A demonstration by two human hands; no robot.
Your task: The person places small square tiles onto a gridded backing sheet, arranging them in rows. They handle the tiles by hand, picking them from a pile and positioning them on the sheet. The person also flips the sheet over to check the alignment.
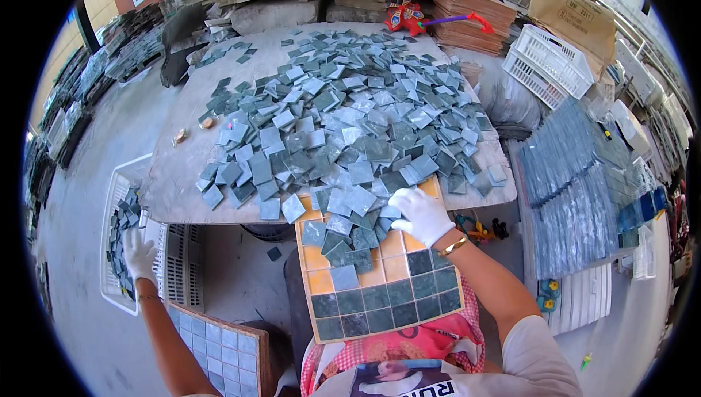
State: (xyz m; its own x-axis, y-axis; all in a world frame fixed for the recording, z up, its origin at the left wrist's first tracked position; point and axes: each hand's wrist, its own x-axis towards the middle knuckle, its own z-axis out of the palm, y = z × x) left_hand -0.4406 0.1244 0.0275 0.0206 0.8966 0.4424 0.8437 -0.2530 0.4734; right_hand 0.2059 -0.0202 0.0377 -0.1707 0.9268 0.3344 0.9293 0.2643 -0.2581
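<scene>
The right hand [420, 214], in a white glove, rests palm-down with fingers loosely curled on loose grey-green tiles [343, 134] at the near edge of the surface [171, 178], where the heap spills onto a gridded tray [380, 280]. The tray lies just below that hand, its long axis running from the surface edge toward the person; its near rows are filled, the far ones partly bare. The left hand [137, 251], also gloved, reaches well apart into a white crate [117, 192] of tiles off the left edge, fingers spread downward; whether it pinches anything I cannot tell.

Filled tile frame [219, 346], perhaps edge-cropped
</scene>
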